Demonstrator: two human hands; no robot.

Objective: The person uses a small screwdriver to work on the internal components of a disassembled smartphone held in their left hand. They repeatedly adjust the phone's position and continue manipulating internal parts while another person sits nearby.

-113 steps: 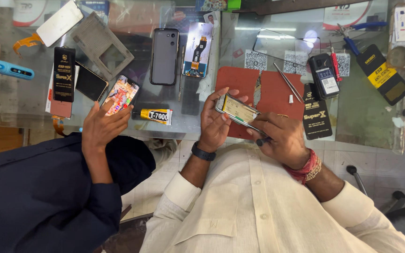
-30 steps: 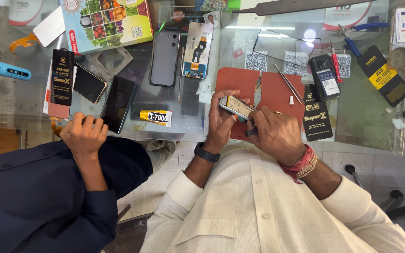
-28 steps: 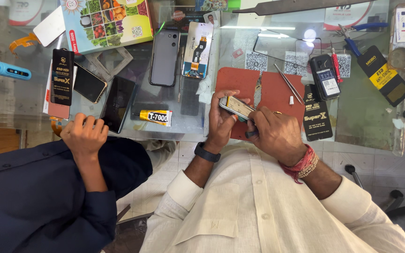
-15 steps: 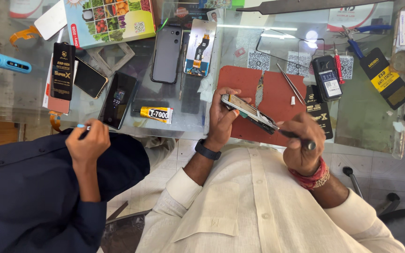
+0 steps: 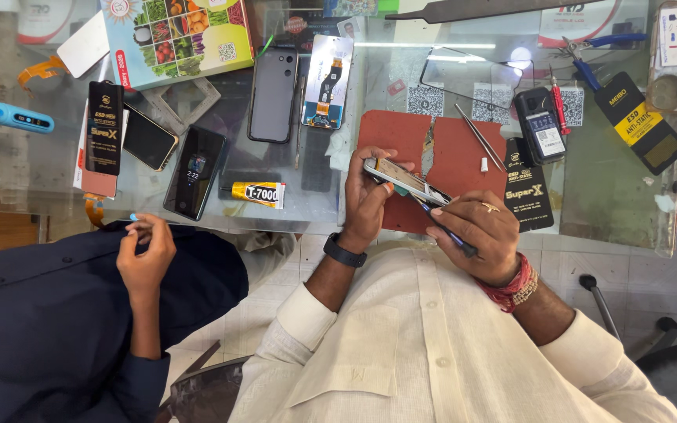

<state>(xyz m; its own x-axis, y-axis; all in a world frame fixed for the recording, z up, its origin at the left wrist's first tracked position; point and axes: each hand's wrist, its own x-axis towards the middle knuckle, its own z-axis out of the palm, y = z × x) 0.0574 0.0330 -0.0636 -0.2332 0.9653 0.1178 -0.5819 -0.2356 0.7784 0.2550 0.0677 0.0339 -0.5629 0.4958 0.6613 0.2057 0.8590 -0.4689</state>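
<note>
A: The phone [image 5: 405,180] is up off the glass table [image 5: 589,204], tilted, held over the near edge of the red mat [image 5: 432,149].

B: And the left hand [image 5: 366,196] has it, fingers curled round the left end, thumb on top. There's a dark watch [image 5: 344,252] on that wrist.

A: Right hand [image 5: 479,231] is closed on a thin dark tool [image 5: 440,223], its tip at the phone's lower edge. Red bracelets on that wrist.

B: Just past the mat lie a slim metal pick [image 5: 479,137] and a black packet [image 5: 528,188], with a small black device [image 5: 540,125] beside them.

A: Further left on the glass, a yellow glue tube [image 5: 254,194], a dark phone with a lit screen [image 5: 195,172], a grey phone back [image 5: 273,95] and a loose screen part [image 5: 327,81].

B: Another person sits at the left in dark blue; their hand [image 5: 144,252] is raised near the table edge, fingers pinching something small I can't make out.
</note>
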